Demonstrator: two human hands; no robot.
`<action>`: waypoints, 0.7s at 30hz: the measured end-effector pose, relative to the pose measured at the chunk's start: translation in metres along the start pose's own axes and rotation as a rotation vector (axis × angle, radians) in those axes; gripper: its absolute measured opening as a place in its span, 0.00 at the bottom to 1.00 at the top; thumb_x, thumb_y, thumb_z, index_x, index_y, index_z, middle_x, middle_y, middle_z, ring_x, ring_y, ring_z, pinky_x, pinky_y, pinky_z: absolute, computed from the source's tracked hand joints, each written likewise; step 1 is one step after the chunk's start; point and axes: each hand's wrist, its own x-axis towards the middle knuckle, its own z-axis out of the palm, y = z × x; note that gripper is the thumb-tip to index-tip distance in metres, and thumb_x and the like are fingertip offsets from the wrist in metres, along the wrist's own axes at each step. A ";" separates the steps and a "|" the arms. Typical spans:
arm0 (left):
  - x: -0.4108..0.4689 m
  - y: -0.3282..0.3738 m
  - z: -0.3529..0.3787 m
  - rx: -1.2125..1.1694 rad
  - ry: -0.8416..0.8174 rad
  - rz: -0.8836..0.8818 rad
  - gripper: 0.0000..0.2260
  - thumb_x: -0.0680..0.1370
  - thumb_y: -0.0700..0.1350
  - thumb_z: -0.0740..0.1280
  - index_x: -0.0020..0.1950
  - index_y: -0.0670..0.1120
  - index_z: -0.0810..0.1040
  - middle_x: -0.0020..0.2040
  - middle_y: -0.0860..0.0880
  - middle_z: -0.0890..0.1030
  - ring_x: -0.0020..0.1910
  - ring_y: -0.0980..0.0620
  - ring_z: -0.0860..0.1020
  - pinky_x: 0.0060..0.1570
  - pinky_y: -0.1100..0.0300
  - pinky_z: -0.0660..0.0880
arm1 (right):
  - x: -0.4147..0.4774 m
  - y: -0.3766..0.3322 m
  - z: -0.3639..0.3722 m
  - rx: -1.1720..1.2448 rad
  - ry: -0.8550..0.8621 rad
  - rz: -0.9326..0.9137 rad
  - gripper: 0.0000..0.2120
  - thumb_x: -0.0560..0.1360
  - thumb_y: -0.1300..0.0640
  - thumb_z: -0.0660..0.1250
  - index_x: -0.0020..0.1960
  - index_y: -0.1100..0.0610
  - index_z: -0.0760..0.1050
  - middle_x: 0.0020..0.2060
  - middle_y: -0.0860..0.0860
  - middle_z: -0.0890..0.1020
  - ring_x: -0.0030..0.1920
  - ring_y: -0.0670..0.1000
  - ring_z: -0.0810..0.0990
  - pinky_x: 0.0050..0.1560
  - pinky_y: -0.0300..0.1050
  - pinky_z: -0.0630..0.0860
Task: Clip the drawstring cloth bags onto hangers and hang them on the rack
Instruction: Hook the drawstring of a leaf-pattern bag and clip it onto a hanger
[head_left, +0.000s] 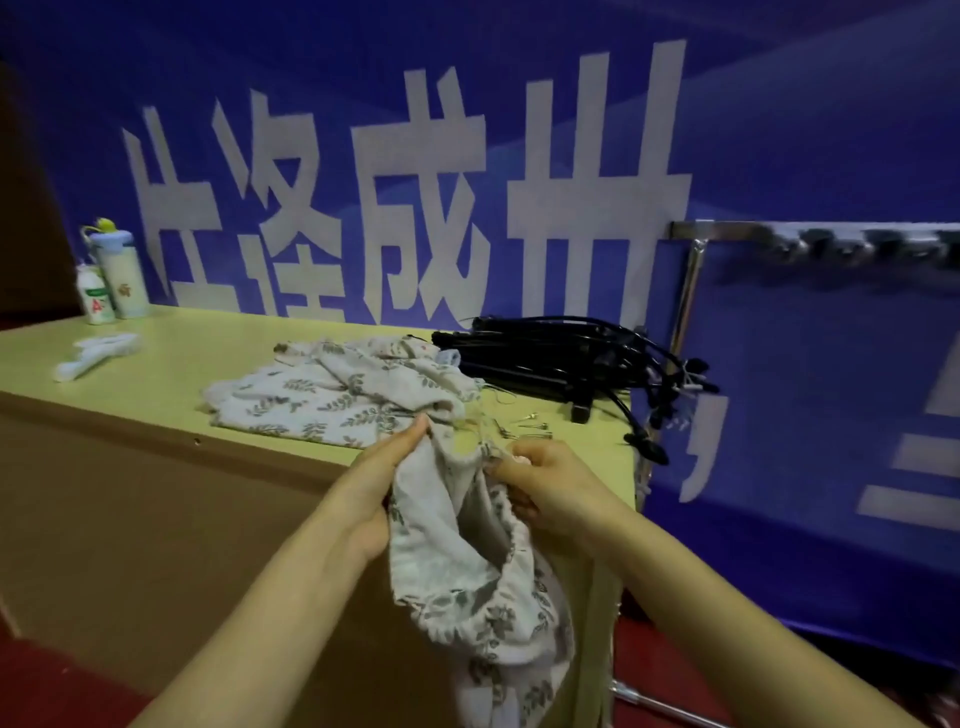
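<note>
Progress: early to middle, by my reading. One drawstring bag (467, 561) is in hand, held at the near desk edge and hanging down in front of the brown front panel. No hanger is on it yet. On the desk (171, 358) lies a pile of further bags (322, 395), all unclipped. Just beside the pile, to its right, a stack of black hangers (556, 353) sits at the far corner. Past that corner stands the rack bar (737, 230). Dark shapes along it toward the right may be hooks of hangers already hung, but blur prevents certainty or a count. Left to do: clip this bag, hang it, then work through the pile.

Hands: left hand (384, 467) pinches the bag's upper edge between thumb and fingers. Right hand (545, 483) grips the gathered rim on the opposite side. The mouth is held spread between them.

Materials: the bag is soft, limp cloth, off-white with grey-green leaf sprigs, heavily creased. Its rim is puckered along the drawstring channel. The hangers are thin and glossy black, probably plastic, with curved hooks; some ends stick out over the desk edge. The rack is polished, reflective metal tube. The desk top is smooth and pale yellow-green. A few small metal pins (530, 425) lie near the right hand, kind unclear.
</note>
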 end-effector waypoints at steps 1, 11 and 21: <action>0.005 -0.003 0.003 -0.049 0.006 -0.017 0.25 0.66 0.54 0.74 0.60 0.44 0.80 0.60 0.40 0.80 0.61 0.42 0.77 0.68 0.44 0.68 | 0.001 0.000 -0.007 -0.034 0.028 -0.002 0.12 0.77 0.60 0.64 0.36 0.59 0.71 0.23 0.50 0.69 0.20 0.45 0.66 0.21 0.36 0.63; 0.034 -0.021 0.038 -0.034 0.132 0.070 0.09 0.77 0.46 0.66 0.42 0.42 0.78 0.32 0.45 0.81 0.29 0.50 0.80 0.31 0.60 0.79 | 0.036 0.036 -0.051 -0.598 0.506 0.068 0.18 0.75 0.52 0.65 0.64 0.57 0.72 0.62 0.54 0.74 0.59 0.54 0.75 0.56 0.49 0.73; 0.050 -0.027 0.037 0.048 0.195 0.071 0.09 0.78 0.45 0.65 0.41 0.42 0.79 0.31 0.46 0.82 0.36 0.47 0.79 0.40 0.56 0.76 | 0.032 0.026 -0.055 0.149 0.481 0.034 0.21 0.68 0.47 0.61 0.53 0.58 0.80 0.49 0.50 0.79 0.54 0.51 0.76 0.48 0.46 0.71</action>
